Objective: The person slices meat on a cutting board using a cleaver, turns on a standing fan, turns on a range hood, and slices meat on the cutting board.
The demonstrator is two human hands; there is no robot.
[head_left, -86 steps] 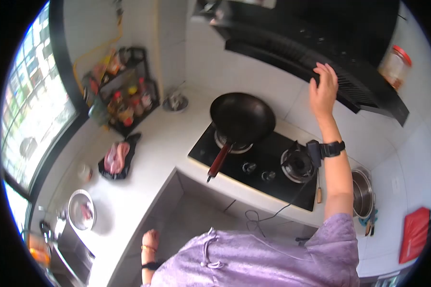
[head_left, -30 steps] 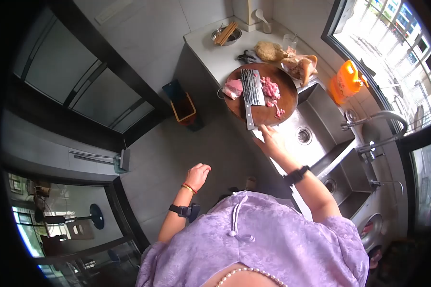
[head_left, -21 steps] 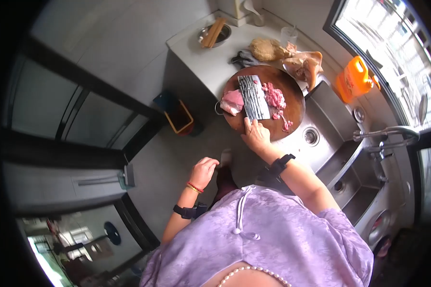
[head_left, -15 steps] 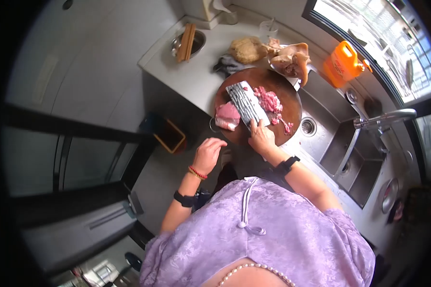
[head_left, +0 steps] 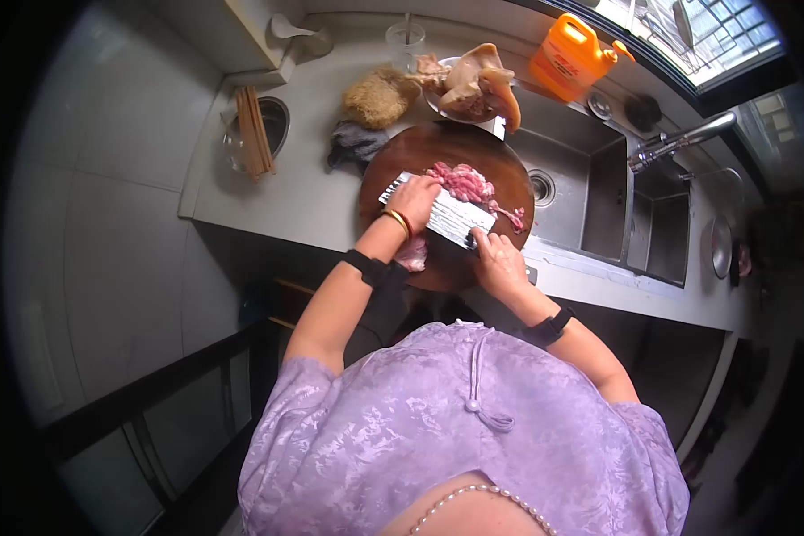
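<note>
A round brown cutting board [head_left: 500,170] lies on the counter beside the sink. On it rests a cleaver with a wide streaked blade [head_left: 456,220]. My right hand [head_left: 502,265] is closed on the cleaver at its handle end. My left hand [head_left: 413,202] lies over the other part of the blade, with its fingers pressed together near the upper edge. Cut pink meat [head_left: 463,181] is heaped just beyond the blade, with small bits trailing to the right. A larger meat piece [head_left: 412,255] shows partly below my left wrist.
Behind the board are a tan sponge-like bundle [head_left: 380,96], a dark cloth [head_left: 355,143] and a plate with large pale meat [head_left: 478,85]. A metal bowl with wooden sticks [head_left: 275,125] stands left. The sink [head_left: 576,205], faucet [head_left: 688,141] and orange jug [head_left: 570,58] are right.
The view has turned from the stove to the cutting board. My right hand has taken hold of the cleaver. My left hand has moved up from beside the board onto the blade, which now lies more slanted.
</note>
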